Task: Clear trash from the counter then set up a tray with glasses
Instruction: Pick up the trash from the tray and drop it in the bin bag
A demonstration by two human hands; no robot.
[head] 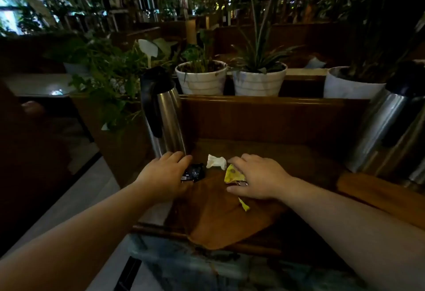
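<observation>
Trash lies on the wooden counter (213, 217). A black wrapper (195, 172) sits at the fingertips of my left hand (164, 172), which rests over its left end with fingers spread. A crumpled white tissue (215, 161) lies just behind. My right hand (258, 175) hovers palm down over a yellow wrapper (232, 174), fingers touching it. A small yellow scrap (244, 205) lies below that hand. Neither hand has closed around anything. No tray or glasses show.
A steel thermos jug (164, 116) stands at the counter's back left, two more (386, 127) at the right. A wooden ledge behind holds potted plants in white pots (201, 79). The counter's front edge meets a marbled surface (207, 267).
</observation>
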